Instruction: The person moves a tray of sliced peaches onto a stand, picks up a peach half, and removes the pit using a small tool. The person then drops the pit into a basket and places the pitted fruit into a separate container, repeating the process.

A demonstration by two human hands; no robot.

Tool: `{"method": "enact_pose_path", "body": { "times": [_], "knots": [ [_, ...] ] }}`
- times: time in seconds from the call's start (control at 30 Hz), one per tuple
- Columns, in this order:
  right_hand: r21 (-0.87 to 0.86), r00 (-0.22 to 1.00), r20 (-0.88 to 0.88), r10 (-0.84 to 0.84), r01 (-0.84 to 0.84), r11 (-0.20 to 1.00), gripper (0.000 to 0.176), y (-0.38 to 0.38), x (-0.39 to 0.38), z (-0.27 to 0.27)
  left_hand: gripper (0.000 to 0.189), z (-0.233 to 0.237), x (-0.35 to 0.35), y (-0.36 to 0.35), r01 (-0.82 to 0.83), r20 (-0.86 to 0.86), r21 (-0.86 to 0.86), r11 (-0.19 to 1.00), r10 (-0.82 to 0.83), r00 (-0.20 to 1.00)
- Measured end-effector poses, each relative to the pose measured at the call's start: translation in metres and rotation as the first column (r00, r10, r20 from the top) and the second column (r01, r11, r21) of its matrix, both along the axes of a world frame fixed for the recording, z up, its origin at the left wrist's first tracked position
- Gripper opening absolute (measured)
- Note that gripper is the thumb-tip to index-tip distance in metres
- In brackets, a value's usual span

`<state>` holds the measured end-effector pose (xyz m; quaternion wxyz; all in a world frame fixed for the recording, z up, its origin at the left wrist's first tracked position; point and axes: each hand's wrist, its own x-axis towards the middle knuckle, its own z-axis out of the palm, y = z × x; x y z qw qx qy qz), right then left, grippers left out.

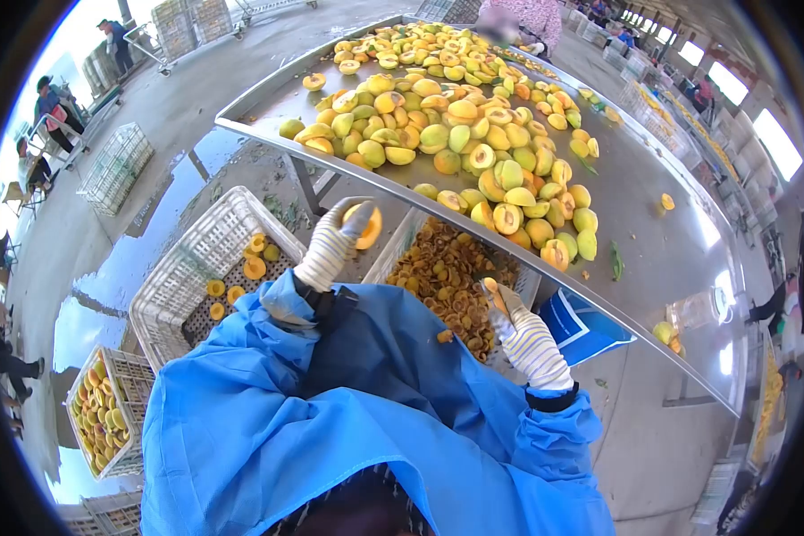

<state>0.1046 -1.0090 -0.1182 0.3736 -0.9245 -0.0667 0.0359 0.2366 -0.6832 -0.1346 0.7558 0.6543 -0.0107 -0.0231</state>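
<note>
My left hand [332, 243], in a striped glove, is closed round a halved peach [369, 229] with its cut face showing. Below it to the left, a white plastic crate [165, 295] holds several peach halves [254, 266]. Striped too is the glove on my right hand [529, 344], its fingers closed on a narrow orange-tan object [494, 293] whose kind I cannot make out. That hand is beside a crate of brown-orange fruit scraps [447, 277]. Beyond both hands, a large pile of peaches [460, 134], many halved, lies on the metal table.
The metal table's raised edge [402, 192] runs just past my hands. A blue container [585, 326] stands under it on the right. Another crate of peaches [103, 411] is on the floor at left. A person in a patterned top [536, 20] is across the table.
</note>
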Motion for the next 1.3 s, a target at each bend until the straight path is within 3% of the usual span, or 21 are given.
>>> {"method": "enact_pose_path", "body": {
  "times": [0.03, 0.07, 0.1, 0.17, 0.2, 0.3, 0.33, 0.43, 0.47, 0.53, 0.6, 0.73, 0.83, 0.9, 1.0, 1.07, 1.1, 1.17, 1.2, 1.27, 1.3],
  "knots": [
    [-0.075, 1.0, -0.004, -0.01, 0.01, 0.997, 0.051, 0.003, -0.001, 0.004, 0.039, -0.003, 0.0, 0.03, -0.07, 0.012, 0.145, 0.987, 0.069, 0.998],
    [-0.12, 0.997, -0.056, -0.045, 0.038, 0.992, 0.049, 0.007, -0.002, 0.013, 0.041, -0.001, -0.002, 0.054, -0.188, 0.129, 0.493, 0.849, 0.142, 0.981],
    [-0.123, 1.0, 0.001, -0.025, 0.025, 0.992, 0.05, 0.007, -0.001, 0.009, 0.042, 0.001, -0.004, 0.077, -0.305, 0.259, 0.754, 0.582, 0.164, 0.952],
    [-0.134, 0.993, 0.117, 0.011, 0.004, 0.991, 0.053, 0.004, -0.001, 0.001, 0.048, -0.016, 0.0, 0.126, -0.338, 0.308, 0.918, 0.206, 0.166, 0.937],
    [-0.128, 0.994, 0.106, 0.001, 0.013, 0.992, 0.054, 0.008, 0.002, 0.004, 0.052, -0.017, 0.005, 0.132, -0.324, 0.297, 0.934, 0.15, 0.18, 0.938],
    [-0.233, 1.0, 0.008, -0.011, 0.013, 0.972, 0.055, 0.013, 0.002, 0.017, 0.051, -0.018, 0.029, 0.134, -0.575, 0.58, 0.807, 0.135, 0.007, 0.815],
    [-0.293, 0.999, -0.023, -0.022, 0.015, 0.956, 0.054, 0.015, 0.002, 0.022, 0.048, -0.007, 0.038, 0.12, -0.539, 0.563, 0.793, 0.285, -0.005, 0.826],
    [-0.334, 0.996, 0.087, -0.026, 0.054, 0.941, 0.057, 0.014, 0.004, 0.007, 0.034, -0.004, 0.095, 0.074, -0.456, 0.597, 0.7, 0.55, -0.1, 0.796],
    [-0.295, 0.99, 0.119, -0.078, 0.11, 0.949, 0.051, 0.017, 0.004, 0.006, 0.031, 0.026, 0.092, 0.045, -0.49, 0.622, 0.739, 0.462, -0.187, 0.761],
    [-0.271, 0.991, 0.097, -0.096, 0.119, 0.955, 0.044, 0.019, 0.006, 0.005, 0.029, 0.026, 0.128, 0.013, -0.429, 0.581, 0.798, 0.422, -0.354, 0.733],
    [-0.25, 0.99, 0.091, -0.112, 0.131, 0.959, 0.031, 0.021, 0.006, 0.009, 0.032, 0.038, 0.14, -0.022, -0.405, 0.439, 0.898, 0.171, -0.361, 0.823],
    [-0.181, 0.985, 0.169, -0.036, 0.067, 0.981, 0.04, 0.015, 0.008, -0.001, 0.031, 0.03, 0.178, -0.057, -0.331, 0.277, 0.936, -0.12, -0.33, 0.903],
    [-0.228, 0.988, 0.152, -0.006, 0.04, 0.973, 0.052, 0.011, 0.011, -0.007, 0.039, 0.024, 0.184, -0.066, -0.408, 0.308, 0.896, -0.177, -0.416, 0.856],
    [-0.205, 0.994, 0.079, -0.075, 0.089, 0.975, 0.055, 0.014, 0.01, 0.0, 0.045, 0.045, 0.161, -0.062, -0.313, 0.27, 0.949, -0.026, -0.439, 0.857],
    [-0.028, 0.973, 0.201, -0.115, 0.123, 0.992, 0.054, 0.013, 0.016, -0.003, 0.043, 0.032, 0.14, -0.063, -0.365, 0.537, 0.816, 0.448, -0.354, 0.765],
    [0.255, 0.96, 0.223, -0.172, 0.113, 0.96, 0.054, 0.015, 0.016, -0.004, 0.043, 0.033, 0.107, -0.076, 0.112, 0.412, 0.494, 0.862, -0.345, 0.843],
    [0.398, 0.969, 0.024, -0.248, 0.218, 0.891, 0.054, 0.016, 0.019, -0.004, 0.043, 0.035, 0.083, -0.084, 0.32, 0.324, 0.204, 0.925, -0.372, 0.87],
    [0.763, 0.947, -0.238, -0.216, 0.32, 0.562, 0.051, 0.029, 0.013, 0.034, 0.044, 0.046, 0.027, -0.099, 0.433, 0.524, 0.183, 0.883, -0.46, 0.717],
    [0.814, 0.944, -0.235, -0.233, 0.322, 0.484, 0.05, 0.035, 0.013, 0.044, 0.045, 0.039, 0.017, -0.105, 0.427, 0.599, 0.302, 0.852, -0.518, 0.61],
    [0.911, 0.96, -0.178, -0.216, 0.244, 0.332, 0.047, 0.039, 0.016, 0.04, 0.049, 0.044, -0.018, -0.114, 0.456, 0.559, 0.348, 0.819, -0.572, 0.6],
    [0.908, 0.958, -0.18, -0.224, 0.249, 0.336, 0.047, 0.039, 0.014, 0.037, 0.056, 0.041, -0.026, -0.119, 0.442, 0.57, 0.393, 0.806, -0.591, 0.571]
  ]
}}
